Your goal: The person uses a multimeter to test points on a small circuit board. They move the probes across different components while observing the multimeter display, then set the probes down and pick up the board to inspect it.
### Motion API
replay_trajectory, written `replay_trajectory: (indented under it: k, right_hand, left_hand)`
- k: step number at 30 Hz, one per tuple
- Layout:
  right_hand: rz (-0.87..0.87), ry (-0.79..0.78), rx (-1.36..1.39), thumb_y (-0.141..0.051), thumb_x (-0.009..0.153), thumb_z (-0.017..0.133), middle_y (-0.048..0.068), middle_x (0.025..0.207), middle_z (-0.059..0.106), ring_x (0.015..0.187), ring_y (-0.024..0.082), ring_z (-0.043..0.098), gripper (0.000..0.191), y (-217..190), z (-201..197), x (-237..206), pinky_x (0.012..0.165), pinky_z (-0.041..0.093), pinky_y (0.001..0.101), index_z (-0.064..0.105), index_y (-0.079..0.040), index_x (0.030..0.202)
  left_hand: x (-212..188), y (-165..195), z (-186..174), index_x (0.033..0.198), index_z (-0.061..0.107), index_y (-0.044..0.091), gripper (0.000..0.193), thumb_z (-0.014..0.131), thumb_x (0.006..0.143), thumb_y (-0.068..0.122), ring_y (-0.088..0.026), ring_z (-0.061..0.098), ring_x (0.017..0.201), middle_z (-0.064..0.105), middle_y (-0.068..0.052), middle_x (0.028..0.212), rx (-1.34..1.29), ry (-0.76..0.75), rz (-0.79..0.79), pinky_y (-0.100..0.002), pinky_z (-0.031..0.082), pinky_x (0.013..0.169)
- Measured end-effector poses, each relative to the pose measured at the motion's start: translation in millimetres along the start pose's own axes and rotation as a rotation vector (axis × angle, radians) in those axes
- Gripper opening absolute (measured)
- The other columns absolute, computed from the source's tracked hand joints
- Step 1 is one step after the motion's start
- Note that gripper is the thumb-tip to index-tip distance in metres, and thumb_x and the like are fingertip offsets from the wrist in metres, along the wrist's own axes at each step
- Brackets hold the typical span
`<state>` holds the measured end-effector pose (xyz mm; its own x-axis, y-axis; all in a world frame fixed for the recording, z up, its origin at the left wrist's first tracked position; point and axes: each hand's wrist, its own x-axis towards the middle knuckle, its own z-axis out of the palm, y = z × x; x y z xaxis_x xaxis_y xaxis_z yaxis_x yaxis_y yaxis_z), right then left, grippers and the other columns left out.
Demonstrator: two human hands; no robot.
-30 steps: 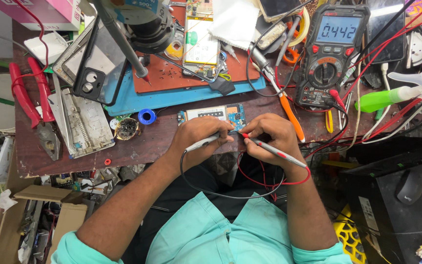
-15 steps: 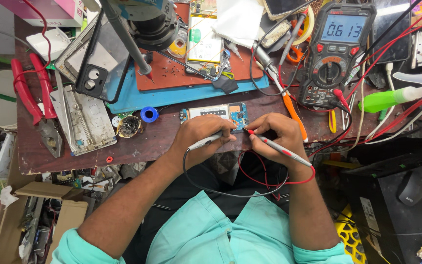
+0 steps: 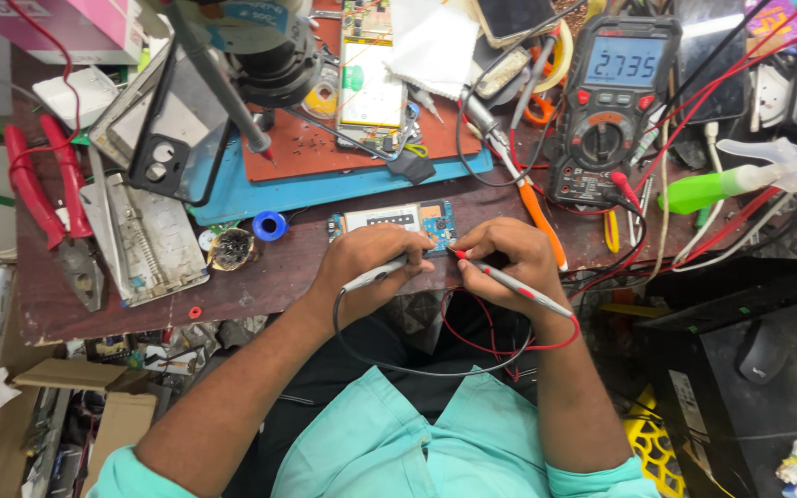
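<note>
My left hand (image 3: 366, 263) grips a grey test probe with a black lead (image 3: 375, 273), its tip near the front edge of a small blue circuit board (image 3: 389, 219) on the brown bench. A red test probe (image 3: 518, 281) with a red lead is pinched in my right hand (image 3: 505, 258), and its tip points at the board's right corner. The two probe tips nearly meet beside the board. Both leads loop down over my lap. A black and red multimeter (image 3: 611, 101) with a lit display stands at the back right.
Red-handled pliers (image 3: 43, 198) lie far left, beside a bare phone frame (image 3: 145, 240) and a black phone case (image 3: 172, 138). A microscope stand (image 3: 251, 55) rises over a blue and red mat (image 3: 325, 180). A green spray bottle (image 3: 740, 180), an orange-handled tool (image 3: 541, 217) and tangled wires crowd the right.
Both hands stay at the board with the probes; the tips shifted slightly. The multimeter's display reading has changed between frames.
</note>
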<state>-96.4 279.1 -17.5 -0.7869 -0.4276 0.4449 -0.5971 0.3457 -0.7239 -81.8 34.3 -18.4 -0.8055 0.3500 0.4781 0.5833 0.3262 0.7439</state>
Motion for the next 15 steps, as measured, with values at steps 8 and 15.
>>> replay_trajectory:
  k: [8, 15]
  right_hand:
    - [-0.016, 0.001, -0.003, -0.003, 0.071, 0.073, 0.011, 0.092, 0.077, 0.081, 0.023, 0.074, 0.013, 0.3, -0.4, -0.4, 0.076, 0.056, 0.0324, 0.062, -0.003, 0.078]
    - [0.072, -0.027, 0.058, -0.007, 0.074, 0.073, 0.012, 0.095, 0.076, 0.081, 0.021, 0.072, 0.014, 3.5, -1.6, -4.1, 0.072, 0.056, 0.0301, 0.062, -0.003, 0.081]
  left_hand:
    - [0.9, 1.4, 0.1, 0.088, 0.062, 0.009, 0.021, 0.081, 0.086, 0.019, -0.028, 0.073, 0.088, 0.075, -0.005, 0.098, 0.014, -0.003, 0.02, -0.037, 0.057, 0.074]
    - [-0.2, 0.7, 0.1, 0.095, 0.068, 0.011, 0.019, 0.082, 0.084, 0.019, -0.027, 0.071, 0.08, 0.069, -0.003, 0.082, 0.015, -0.003, -0.014, -0.038, 0.055, 0.07]
